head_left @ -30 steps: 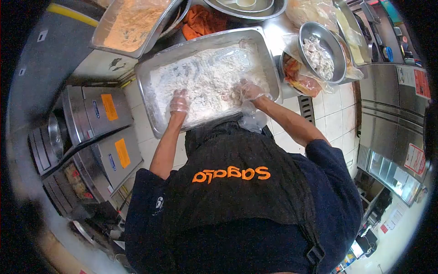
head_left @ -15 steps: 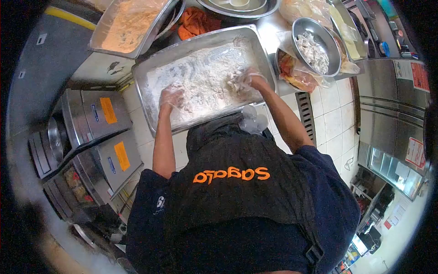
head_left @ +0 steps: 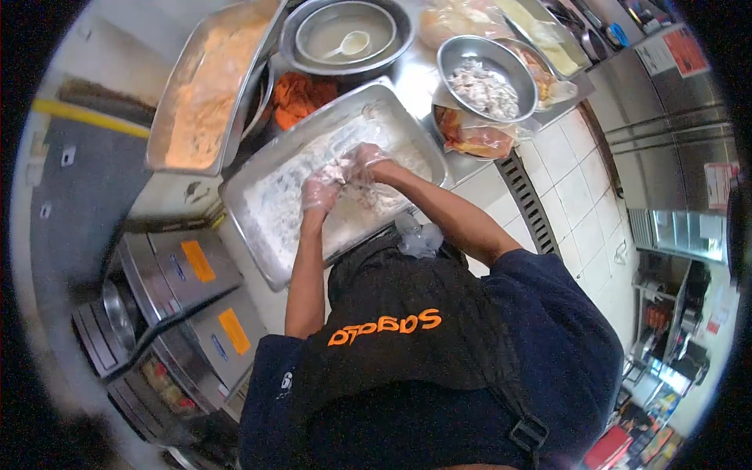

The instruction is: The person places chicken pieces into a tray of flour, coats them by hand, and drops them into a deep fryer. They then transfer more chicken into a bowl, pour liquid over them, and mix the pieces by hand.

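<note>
Both hands wear clear plastic gloves and meet over a deep steel tray of white flour. My left hand has its fingers curled in from the left side. Against it, from the right, comes my right hand, also with bent fingers. Pinched between the two is a pale flour-coated piece, mostly hidden by the gloves; its kind I cannot tell. Loose flour lies around and beneath the hands.
A second tray of orange powder stands at the back left, near a crumpled orange cloth. Nested steel bowls hold a scoop. On the right, a bowl of floured pieces rests over bagged food.
My hands were apart at the tray's left and right sides; now they are together near its middle, holding a piece between them. The view has turned, bringing more of the back bowls in.
</note>
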Demonstrator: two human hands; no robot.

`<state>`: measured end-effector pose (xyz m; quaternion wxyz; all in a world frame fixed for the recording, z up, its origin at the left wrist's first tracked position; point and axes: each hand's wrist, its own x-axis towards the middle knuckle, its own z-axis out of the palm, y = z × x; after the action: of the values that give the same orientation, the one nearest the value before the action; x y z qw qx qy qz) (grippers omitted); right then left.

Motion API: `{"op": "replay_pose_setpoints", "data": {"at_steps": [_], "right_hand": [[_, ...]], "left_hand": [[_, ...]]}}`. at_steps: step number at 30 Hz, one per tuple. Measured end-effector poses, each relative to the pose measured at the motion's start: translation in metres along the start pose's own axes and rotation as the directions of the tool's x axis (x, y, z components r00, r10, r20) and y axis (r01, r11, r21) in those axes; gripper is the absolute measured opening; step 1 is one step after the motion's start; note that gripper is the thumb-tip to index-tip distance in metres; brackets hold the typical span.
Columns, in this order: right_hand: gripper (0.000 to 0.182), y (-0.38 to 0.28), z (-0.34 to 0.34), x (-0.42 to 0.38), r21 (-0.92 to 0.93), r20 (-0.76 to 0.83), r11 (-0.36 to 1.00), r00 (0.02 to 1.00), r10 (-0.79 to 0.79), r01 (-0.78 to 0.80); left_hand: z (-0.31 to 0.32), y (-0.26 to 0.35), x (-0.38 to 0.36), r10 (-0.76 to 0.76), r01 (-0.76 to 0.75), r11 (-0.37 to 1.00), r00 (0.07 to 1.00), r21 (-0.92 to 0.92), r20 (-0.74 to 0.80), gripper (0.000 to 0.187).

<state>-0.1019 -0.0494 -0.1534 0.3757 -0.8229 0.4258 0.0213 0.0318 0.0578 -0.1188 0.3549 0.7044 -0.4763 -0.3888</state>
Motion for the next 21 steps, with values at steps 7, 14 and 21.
{"op": "replay_pose_setpoints", "data": {"at_steps": [7,14,21], "right_hand": [[0.046,-0.044,-0.122,-0.062,0.242,-0.203,0.963,0.977,-0.070,0.119],[0.040,-0.005,-0.268,-0.123,-0.016,-0.420,0.981,0.889,-0.180,0.191],[0.027,0.132,-0.320,-0.116,0.410,-0.425,0.910,0.869,0.252,-0.063]], "left_hand": [[-0.019,0.089,0.016,0.187,-0.188,0.980,0.982,0.063,0.026,0.034],[0.035,0.229,0.075,0.668,-0.660,0.743,0.743,-0.115,0.054,0.039],[0.123,0.295,0.127,0.579,-0.699,0.643,0.711,0.311,0.400,0.032]]}}
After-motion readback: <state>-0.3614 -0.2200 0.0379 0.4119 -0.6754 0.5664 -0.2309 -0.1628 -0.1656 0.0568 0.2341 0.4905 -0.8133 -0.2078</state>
